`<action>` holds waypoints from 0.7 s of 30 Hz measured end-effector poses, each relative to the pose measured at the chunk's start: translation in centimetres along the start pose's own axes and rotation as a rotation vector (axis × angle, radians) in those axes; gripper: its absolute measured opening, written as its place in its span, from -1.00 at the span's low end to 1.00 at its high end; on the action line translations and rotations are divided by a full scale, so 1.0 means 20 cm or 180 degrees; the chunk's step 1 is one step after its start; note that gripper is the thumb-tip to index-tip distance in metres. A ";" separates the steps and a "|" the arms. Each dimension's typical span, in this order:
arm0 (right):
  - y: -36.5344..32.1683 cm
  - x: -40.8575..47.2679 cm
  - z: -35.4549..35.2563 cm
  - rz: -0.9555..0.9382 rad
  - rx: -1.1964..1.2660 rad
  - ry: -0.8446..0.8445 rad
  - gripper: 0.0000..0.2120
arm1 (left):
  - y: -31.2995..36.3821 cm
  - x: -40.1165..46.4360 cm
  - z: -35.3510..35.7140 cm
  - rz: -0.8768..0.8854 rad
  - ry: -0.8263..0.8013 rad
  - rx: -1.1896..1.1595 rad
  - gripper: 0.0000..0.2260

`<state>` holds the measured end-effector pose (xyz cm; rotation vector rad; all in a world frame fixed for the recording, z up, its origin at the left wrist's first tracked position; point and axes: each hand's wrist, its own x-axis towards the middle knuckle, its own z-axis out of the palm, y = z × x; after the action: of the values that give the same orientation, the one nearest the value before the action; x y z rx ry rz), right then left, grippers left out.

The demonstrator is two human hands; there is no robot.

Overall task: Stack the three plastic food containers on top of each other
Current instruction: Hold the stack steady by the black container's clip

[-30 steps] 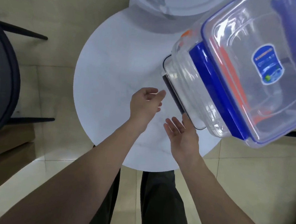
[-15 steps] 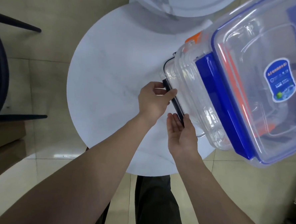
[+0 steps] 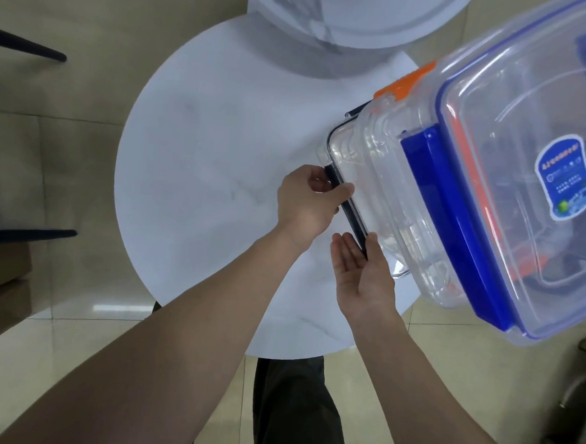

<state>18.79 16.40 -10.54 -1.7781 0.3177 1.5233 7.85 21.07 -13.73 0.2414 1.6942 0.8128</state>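
Three clear plastic food containers stand stacked on the right side of a round white table (image 3: pixel 199 168). The top one (image 3: pixel 513 180) has blue clips and a blue label. Under it is one with orange clips (image 3: pixel 384 158). The bottom one has a black-trimmed lid (image 3: pixel 339 149). My left hand (image 3: pixel 308 204) pinches the black side clip of the bottom container between thumb and fingers. My right hand (image 3: pixel 362 274) lies flat, palm up, with its fingertips against the same black clip lower down.
A second round white table (image 3: pixel 348 16) stands beyond the first. Dark chair legs (image 3: pixel 26 233) reach in from the left over the beige tiled floor. My dark trouser legs (image 3: pixel 290 410) show below the table's near edge.
Both hands moved from open beside the stack onto the bottom container's black clip. My left hand closed on it, and my right fingertips came up against it.
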 end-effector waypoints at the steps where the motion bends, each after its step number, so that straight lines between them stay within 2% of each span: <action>1: -0.02 0.00 0.00 0.0008 -0.0019 0.0006 -0.61 | 0.01 0.00 0.01 -0.0009 0.0003 -0.0023 -0.76; 5: -0.09 0.02 0.01 0.0036 -0.0085 0.0035 -0.63 | 0.03 0.01 0.07 -0.0025 0.0029 -0.0056 -0.76; 10: -0.20 0.06 0.03 0.0061 -0.0171 0.0074 -0.77 | 0.08 0.05 0.14 -0.0013 0.0026 -0.0050 -0.78; 21: -0.36 0.13 0.11 0.0062 -0.0184 0.0064 -0.82 | 0.21 0.12 0.23 0.0005 -0.0044 -0.0063 -0.78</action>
<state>22.27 23.47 -10.16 -1.8411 0.3043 1.5433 10.32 27.23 -13.35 0.2341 1.6726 0.8268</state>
